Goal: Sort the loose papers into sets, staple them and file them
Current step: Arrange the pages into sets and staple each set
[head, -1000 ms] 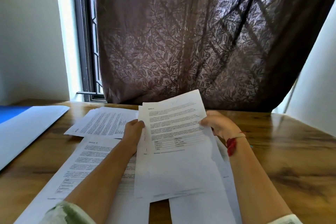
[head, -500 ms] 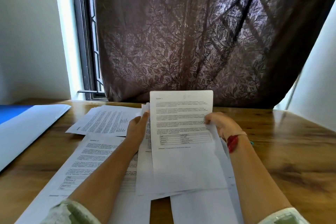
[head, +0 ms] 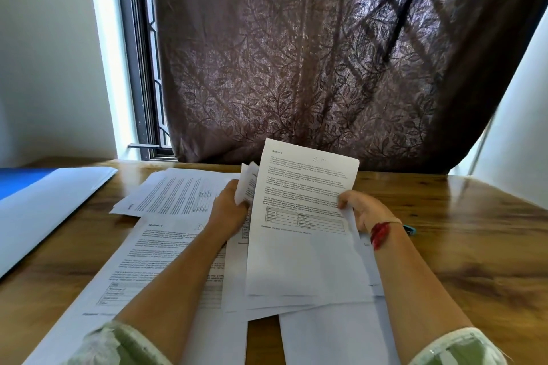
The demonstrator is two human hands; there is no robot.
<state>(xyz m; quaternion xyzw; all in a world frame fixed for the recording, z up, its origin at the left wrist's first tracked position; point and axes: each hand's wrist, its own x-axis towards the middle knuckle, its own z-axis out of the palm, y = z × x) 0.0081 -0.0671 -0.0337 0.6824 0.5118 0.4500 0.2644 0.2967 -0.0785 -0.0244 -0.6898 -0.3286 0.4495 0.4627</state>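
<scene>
While the left hand grips a bunch of white printed papers, the right hand pinches the front white sheet. Both stand tilted

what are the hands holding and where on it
A bundle of papers. The left hand grips its left edge; the right hand pinches the front sheet at its right edge.

- Right of the held sheets: bare table, open to its edge; the right hand and forearm border it
- Left of the sheets: loose papers cover the wood; the left hand and forearm cross them; a folder lies beyond
- Behind the sheets: a thin bare strip; then the curtain
</scene>
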